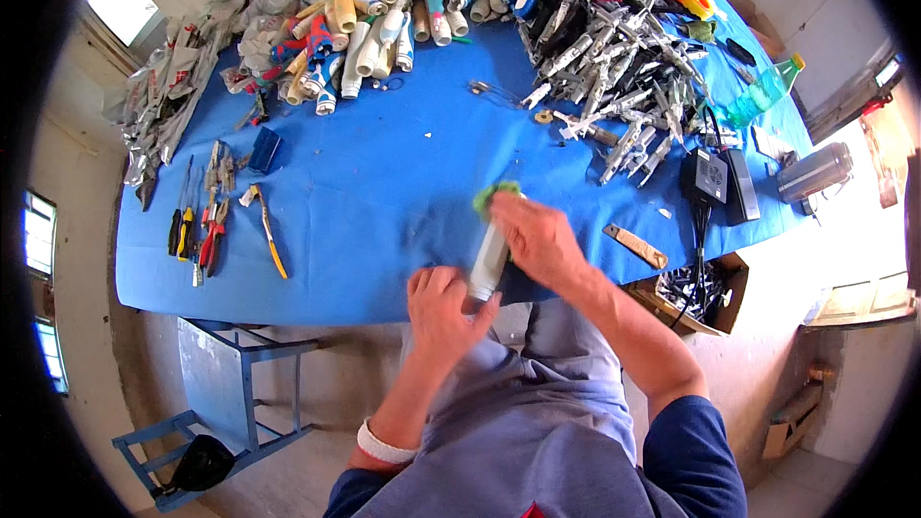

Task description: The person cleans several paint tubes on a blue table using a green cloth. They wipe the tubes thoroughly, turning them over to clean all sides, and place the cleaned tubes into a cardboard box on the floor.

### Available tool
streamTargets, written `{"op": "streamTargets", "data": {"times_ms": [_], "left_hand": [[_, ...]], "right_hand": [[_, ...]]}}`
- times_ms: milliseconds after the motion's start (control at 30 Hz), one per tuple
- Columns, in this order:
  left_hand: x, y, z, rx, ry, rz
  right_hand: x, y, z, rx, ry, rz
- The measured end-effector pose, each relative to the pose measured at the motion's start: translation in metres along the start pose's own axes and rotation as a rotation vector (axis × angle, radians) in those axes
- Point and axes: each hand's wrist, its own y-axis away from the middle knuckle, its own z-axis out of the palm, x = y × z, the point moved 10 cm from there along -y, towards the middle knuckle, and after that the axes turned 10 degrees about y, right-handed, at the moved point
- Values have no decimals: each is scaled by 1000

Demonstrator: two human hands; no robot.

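Observation:
A white plastic tube (489, 262) lies slanted over the front part of the blue-covered table (336, 182). My left hand (443, 312) holds its lower end at the table's front edge, fingers curled. My right hand (532, 240) is closed on a green cloth (489, 195) and presses it along the upper part of the tube, partly hiding both. To the right of my right hand lies a wooden-handled tool (635, 246).
Piled tubes (369, 48), metal inner parts (614, 86) and grey wrappers (173, 96) fill the back. Hand tools (211, 245) lie left; a bottle (763, 96), black adapter (708, 177) and cylinder (811, 173) right. A drawer (729, 293) and blue chair (221, 393) are below.

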Motion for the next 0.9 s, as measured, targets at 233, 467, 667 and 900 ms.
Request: {"op": "streamTargets", "data": {"times_ms": [233,467,667,900], "left_hand": [[-1,1,2,-2,0,-9],[-4,-1,3,-2,-16,-38],[-4,0,3,22,-5,-33],[-7,5,2,66,20,2]], "right_hand": [[-59,37,-3,-28,-26,-310],[17,-25,-21,125,-62,-34],[17,-19,-18,246,-13,-51],[-30,22,-7,105,-32,-193]]}}
